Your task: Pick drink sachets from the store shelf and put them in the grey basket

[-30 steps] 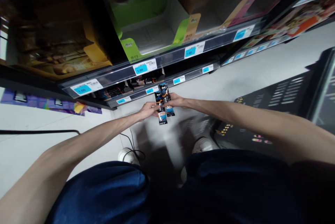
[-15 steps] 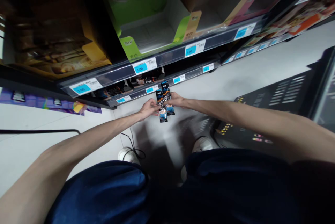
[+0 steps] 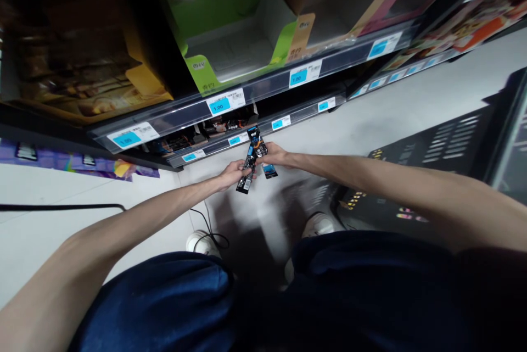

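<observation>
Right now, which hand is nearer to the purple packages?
Left: the left hand is to the right of the purple packages in view; the right hand is farther right.

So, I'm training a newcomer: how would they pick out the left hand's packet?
Find the lower shelf edge with blue price tags. Just below it in the picture, the left hand holds a slim dark packet. Its top leans right, whereas the second packet, in the right hand, leans left.

The hands (image 3: 234, 172) hide parts of both black packets (image 3: 255, 135), whose small print is too blurred to read.
</observation>
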The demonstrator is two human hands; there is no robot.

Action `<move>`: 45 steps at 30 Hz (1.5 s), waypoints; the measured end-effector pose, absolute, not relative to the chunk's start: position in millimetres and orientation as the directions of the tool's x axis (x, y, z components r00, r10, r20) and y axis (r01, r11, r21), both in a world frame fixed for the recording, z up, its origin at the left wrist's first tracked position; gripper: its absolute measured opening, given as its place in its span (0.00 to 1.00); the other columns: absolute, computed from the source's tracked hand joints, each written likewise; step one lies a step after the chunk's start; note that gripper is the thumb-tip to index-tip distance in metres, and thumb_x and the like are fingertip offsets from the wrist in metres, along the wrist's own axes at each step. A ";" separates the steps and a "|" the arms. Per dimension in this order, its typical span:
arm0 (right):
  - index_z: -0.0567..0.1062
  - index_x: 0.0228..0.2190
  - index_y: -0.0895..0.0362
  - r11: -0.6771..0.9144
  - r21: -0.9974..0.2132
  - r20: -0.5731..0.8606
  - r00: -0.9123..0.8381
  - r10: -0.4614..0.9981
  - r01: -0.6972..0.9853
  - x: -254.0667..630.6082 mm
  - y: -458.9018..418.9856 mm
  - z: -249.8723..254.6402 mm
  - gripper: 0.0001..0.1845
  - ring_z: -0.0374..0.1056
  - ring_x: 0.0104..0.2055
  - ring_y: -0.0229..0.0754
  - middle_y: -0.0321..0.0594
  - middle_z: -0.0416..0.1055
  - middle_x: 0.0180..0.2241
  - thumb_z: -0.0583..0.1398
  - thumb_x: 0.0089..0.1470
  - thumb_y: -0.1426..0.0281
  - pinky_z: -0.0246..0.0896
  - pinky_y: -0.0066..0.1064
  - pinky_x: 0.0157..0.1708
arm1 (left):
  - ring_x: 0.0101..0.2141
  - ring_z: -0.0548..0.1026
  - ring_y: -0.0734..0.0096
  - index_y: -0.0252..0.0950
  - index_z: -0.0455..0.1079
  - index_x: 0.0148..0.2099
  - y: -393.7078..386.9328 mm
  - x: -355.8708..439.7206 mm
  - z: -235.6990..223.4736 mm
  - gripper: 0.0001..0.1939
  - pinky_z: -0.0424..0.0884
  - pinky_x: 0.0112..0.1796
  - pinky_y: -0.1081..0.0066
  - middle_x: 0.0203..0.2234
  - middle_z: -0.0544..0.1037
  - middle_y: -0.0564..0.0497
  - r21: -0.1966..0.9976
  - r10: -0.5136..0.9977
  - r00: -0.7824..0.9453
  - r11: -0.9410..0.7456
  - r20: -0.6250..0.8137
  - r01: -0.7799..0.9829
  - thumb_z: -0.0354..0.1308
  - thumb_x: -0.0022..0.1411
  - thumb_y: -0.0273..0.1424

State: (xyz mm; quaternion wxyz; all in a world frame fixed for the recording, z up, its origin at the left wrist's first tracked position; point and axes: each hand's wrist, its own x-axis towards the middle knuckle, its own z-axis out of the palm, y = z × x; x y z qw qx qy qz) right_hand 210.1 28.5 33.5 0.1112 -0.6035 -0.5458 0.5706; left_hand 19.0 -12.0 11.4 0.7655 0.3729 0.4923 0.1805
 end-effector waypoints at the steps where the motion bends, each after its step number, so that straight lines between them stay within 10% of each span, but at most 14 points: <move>1: 0.75 0.26 0.60 -0.367 -0.728 -0.570 -0.213 0.794 0.579 212.3 30.2 33.0 0.10 0.68 0.27 0.37 0.36 0.73 0.25 0.67 0.36 0.73 0.65 0.24 0.23 | 0.34 0.80 0.63 0.33 0.67 0.44 -12.2 18.8 12.6 0.18 0.74 0.37 0.64 0.36 0.80 0.44 0.742 0.642 0.446 0.665 -0.624 0.081 0.67 0.54 0.33; 10: 0.73 0.27 0.60 -0.421 -0.823 -0.526 -0.231 0.819 0.382 212.2 25.1 35.7 0.12 0.67 0.28 0.35 0.34 0.72 0.26 0.68 0.38 0.72 0.66 0.23 0.25 | 0.37 0.79 0.62 0.33 0.69 0.46 -10.6 19.0 18.9 0.23 0.72 0.38 0.65 0.41 0.79 0.41 0.740 0.626 0.465 0.665 -0.626 0.101 0.69 0.52 0.38; 27: 0.72 0.32 0.58 -0.265 -0.752 -0.468 -0.207 0.859 0.604 218.8 35.5 22.2 0.19 0.69 0.30 0.37 0.33 0.73 0.29 0.70 0.36 0.69 0.66 0.24 0.28 | 0.25 0.75 0.72 0.32 0.71 0.34 -6.1 5.9 2.2 0.18 0.73 0.30 0.71 0.21 0.76 0.54 0.805 0.583 0.562 0.498 -0.587 0.324 0.73 0.41 0.31; 39: 0.68 0.36 0.57 -0.232 -0.660 -0.425 -0.101 0.899 0.714 221.8 39.4 27.6 0.21 0.68 0.30 0.38 0.35 0.72 0.29 0.68 0.39 0.67 0.63 0.25 0.29 | 0.26 0.76 0.70 0.33 0.70 0.39 -8.5 2.6 -0.8 0.19 0.73 0.28 0.72 0.24 0.78 0.53 0.773 0.465 0.634 0.507 -0.619 0.383 0.70 0.43 0.27; 45: 0.70 0.35 0.57 -0.073 -0.562 -0.551 -0.307 0.776 0.824 230.3 44.5 30.9 0.21 0.68 0.28 0.40 0.35 0.71 0.26 0.69 0.35 0.72 0.60 0.26 0.27 | 0.19 0.70 0.73 0.36 0.68 0.40 -15.2 2.3 4.3 0.21 0.63 0.20 0.76 0.18 0.72 0.59 0.778 0.481 0.612 0.367 -0.628 0.510 0.66 0.39 0.25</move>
